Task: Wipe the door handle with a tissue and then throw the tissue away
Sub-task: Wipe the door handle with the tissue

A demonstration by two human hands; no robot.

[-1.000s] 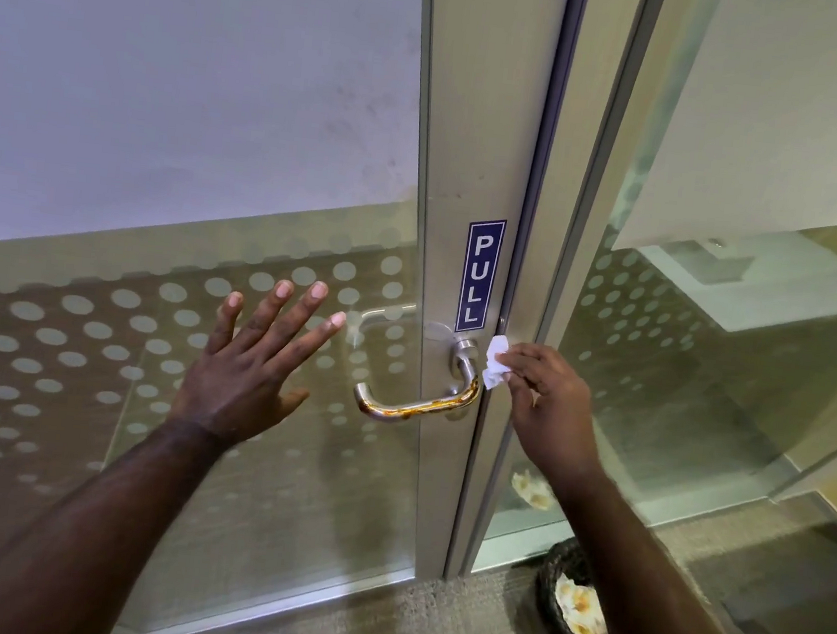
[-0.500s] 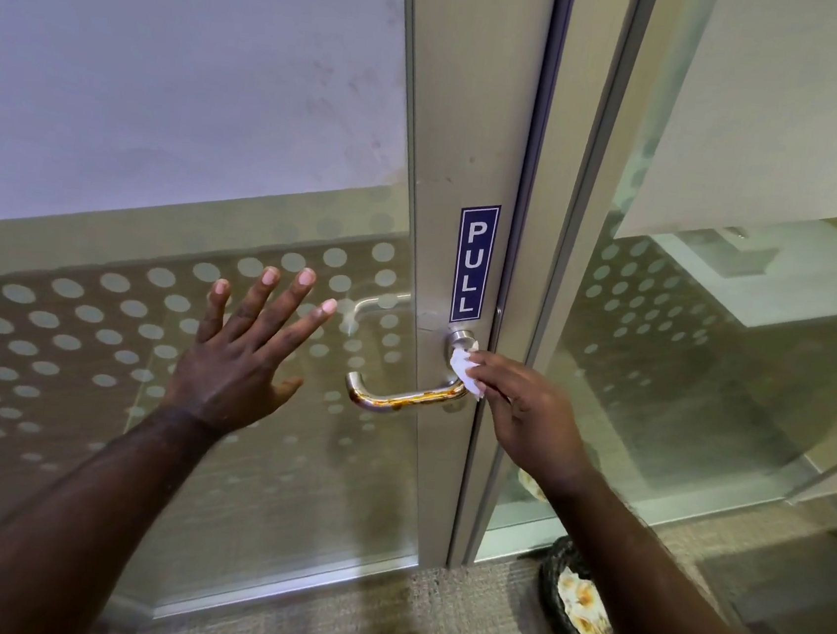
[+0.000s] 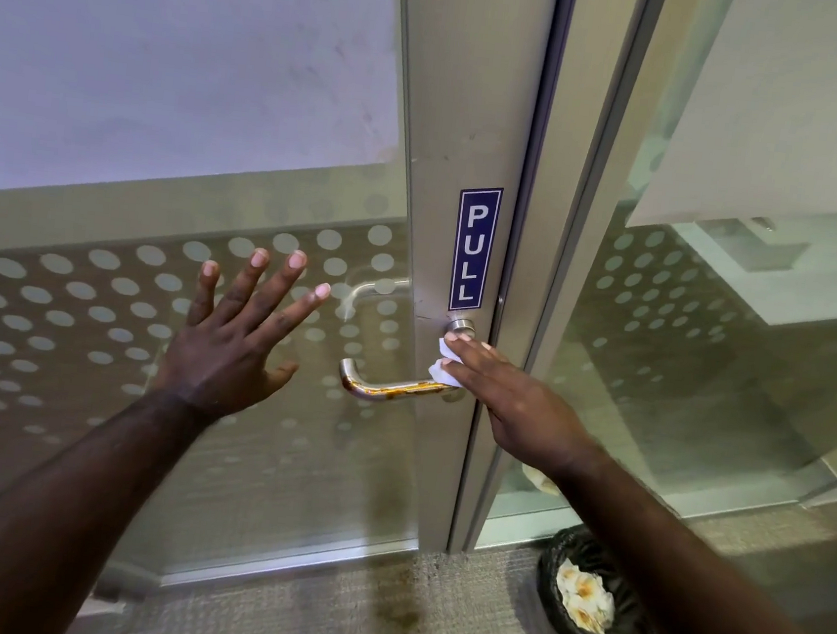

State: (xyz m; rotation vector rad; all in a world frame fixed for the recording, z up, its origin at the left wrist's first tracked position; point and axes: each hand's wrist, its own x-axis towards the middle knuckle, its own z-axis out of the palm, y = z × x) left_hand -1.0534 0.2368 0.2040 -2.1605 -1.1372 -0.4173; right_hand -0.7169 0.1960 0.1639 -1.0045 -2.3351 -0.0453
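Note:
A metal lever door handle (image 3: 388, 388) sticks out of the aluminium door frame (image 3: 466, 115), below a blue PULL sticker (image 3: 474, 249). My right hand (image 3: 510, 404) presses a small white tissue (image 3: 445, 363) against the handle's right end, near the round base. Most of the tissue is hidden under my fingers. My left hand (image 3: 233, 343) lies flat with spread fingers on the dotted frosted glass to the left of the handle, holding nothing.
A black bin (image 3: 597, 609) lined with a bag and holding crumpled paper stands on the carpet at the lower right, beside the fixed glass panel (image 3: 712, 347). The door's bottom rail runs along the floor at the lower left.
My right hand has slid the tissue from the door edge leftward onto the handle's base end. The left hand stays flat on the glass.

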